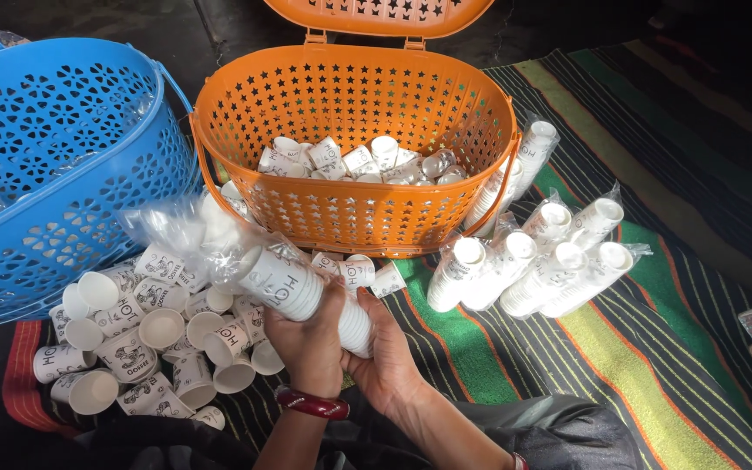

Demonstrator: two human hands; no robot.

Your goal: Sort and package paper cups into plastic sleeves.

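1. My left hand (pixel 311 344) is closed around a stack of paper cups (pixel 306 294), gripping it mid-length.
2. My right hand (pixel 386 352) cups the stack's lower end from beneath, fingers curled on it.
3. The stack lies tilted, its upper end inside a loose plastic sleeve (pixel 184 231) (partly pulled back).
4. Loose cups (pixel 141 339) lie on the striped mat (pixel 654 348) left of the hands.
5. An orange basket (pixel 354 157) behind holds more cups; a blue basket (pixel 54 165) stands beside it.
6. Wrapped cup stacks (pixel 533 265) lie right of the orange basket.
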